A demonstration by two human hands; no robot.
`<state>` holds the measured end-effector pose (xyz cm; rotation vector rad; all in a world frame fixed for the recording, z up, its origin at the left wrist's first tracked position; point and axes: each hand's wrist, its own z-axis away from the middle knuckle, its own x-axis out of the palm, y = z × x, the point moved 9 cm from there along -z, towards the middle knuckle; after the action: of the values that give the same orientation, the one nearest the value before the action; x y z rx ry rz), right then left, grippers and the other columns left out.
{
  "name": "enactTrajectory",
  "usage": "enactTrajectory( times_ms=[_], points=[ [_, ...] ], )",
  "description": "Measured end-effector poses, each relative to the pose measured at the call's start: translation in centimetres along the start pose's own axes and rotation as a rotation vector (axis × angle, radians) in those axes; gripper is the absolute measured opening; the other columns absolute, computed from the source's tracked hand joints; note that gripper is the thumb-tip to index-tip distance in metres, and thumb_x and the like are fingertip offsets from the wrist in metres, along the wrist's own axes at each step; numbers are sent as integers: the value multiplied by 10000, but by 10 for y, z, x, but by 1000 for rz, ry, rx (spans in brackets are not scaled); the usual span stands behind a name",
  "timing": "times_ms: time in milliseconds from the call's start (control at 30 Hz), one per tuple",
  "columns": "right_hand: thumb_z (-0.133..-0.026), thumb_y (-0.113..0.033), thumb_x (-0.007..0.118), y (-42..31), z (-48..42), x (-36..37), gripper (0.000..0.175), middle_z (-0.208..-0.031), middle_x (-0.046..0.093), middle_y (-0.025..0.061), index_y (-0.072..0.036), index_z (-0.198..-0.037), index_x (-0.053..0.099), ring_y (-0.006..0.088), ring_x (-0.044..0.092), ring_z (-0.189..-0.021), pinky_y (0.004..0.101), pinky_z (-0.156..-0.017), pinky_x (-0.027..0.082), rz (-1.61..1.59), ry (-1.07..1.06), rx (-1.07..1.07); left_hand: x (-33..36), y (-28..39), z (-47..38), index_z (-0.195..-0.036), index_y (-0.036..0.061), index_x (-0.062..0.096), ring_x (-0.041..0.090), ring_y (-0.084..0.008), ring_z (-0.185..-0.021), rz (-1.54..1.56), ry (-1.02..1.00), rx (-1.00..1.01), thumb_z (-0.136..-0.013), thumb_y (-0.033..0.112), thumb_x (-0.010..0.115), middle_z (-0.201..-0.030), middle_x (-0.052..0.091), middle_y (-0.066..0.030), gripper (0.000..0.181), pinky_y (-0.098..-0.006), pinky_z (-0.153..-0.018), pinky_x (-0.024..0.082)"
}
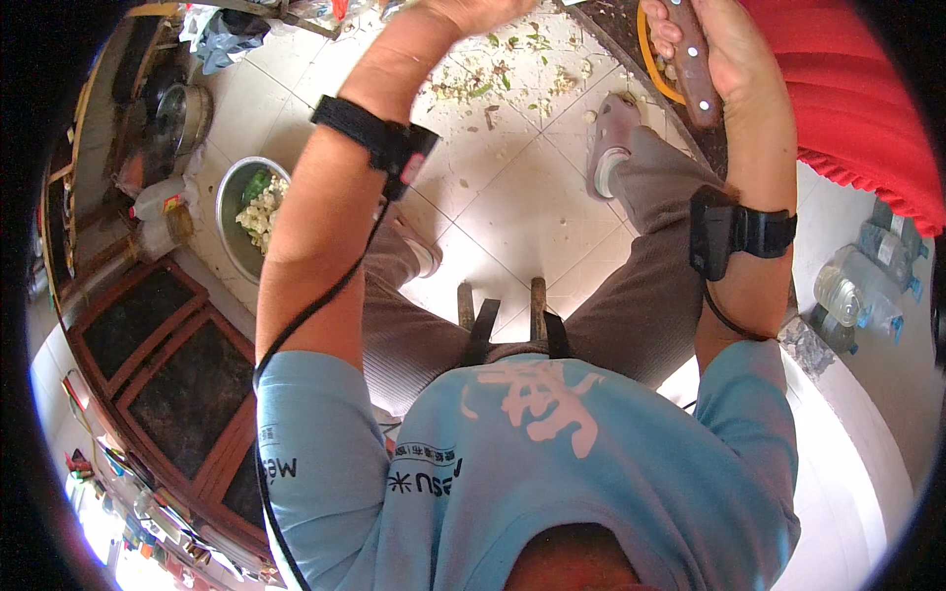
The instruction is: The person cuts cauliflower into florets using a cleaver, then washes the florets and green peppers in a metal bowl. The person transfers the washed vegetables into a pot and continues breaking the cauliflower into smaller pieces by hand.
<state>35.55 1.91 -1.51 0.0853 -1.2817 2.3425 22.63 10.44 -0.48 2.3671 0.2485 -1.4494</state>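
Note:
My right hand (728, 44), at the top right, grips a brown riveted handle (692, 74) like that of a kitchen knife. Its blade end is beyond the upper picture edge. Just left of that hand runs the curved yellow rim (647, 52) of a container, its contents mostly hidden. My left hand (491, 11) is cut off by the top edge; only its wrist side shows, so its fingers and anything in them are hidden. Below it, cauliflower crumbs and green leaf scraps (480, 89) lie scattered over the floor tiles.
A metal bowl (230, 203) with cauliflower florets (260, 214) stands left of my left forearm. Farther left are a metal pot (181, 118), plastic jugs (159, 199) and a dark wooden cabinet (166, 369). Red cloth (842, 81) hangs at right, above several plastic bottles (850, 288).

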Motion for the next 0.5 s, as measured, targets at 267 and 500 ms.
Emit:
enactTrajectory(
  times_ms=[267, 500],
  points=[
    [-899, -412, 619, -2, 4, -6, 389, -542, 520, 33, -98, -682, 542, 139, 457, -381, 255, -337, 362, 50, 37, -70, -48, -117, 54, -1283, 7, 494, 283, -302, -1376, 321, 252, -535, -885, 179, 596, -1447, 352, -214, 445, -418, -1089, 280],
    [-927, -371, 564, -7, 42, -7, 378, -493, 492, 27, -103, -663, 531, 153, 460, -357, 281, -322, 390, 166, 14, -368, -97, -26, 193, -1443, 88, 308, 309, -318, -1379, 220, 331, -435, -787, 9, 689, -1462, 363, -192, 762, -388, -1114, 293]
  ],
)
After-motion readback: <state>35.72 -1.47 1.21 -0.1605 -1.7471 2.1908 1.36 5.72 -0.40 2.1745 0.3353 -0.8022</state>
